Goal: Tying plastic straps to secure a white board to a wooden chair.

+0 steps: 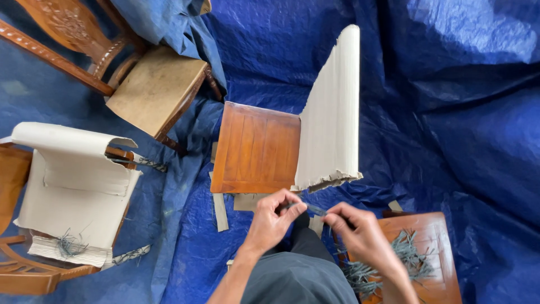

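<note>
**Both hands pinch one grey strip**

Together, fingertips of the left hand [271, 220] and right hand [360, 232] pinch a thin grey strip [315, 210] stretched between them, near the wooden chair seat [256, 147]. Keeping it taut looks wise. Corrugated cardboard [332, 112] leans just right; more grey strips [410, 259] lie on the near-right stool [436, 264].

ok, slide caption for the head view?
Both hands pinch a thin grey strip above a wooden chair seat.
</note>
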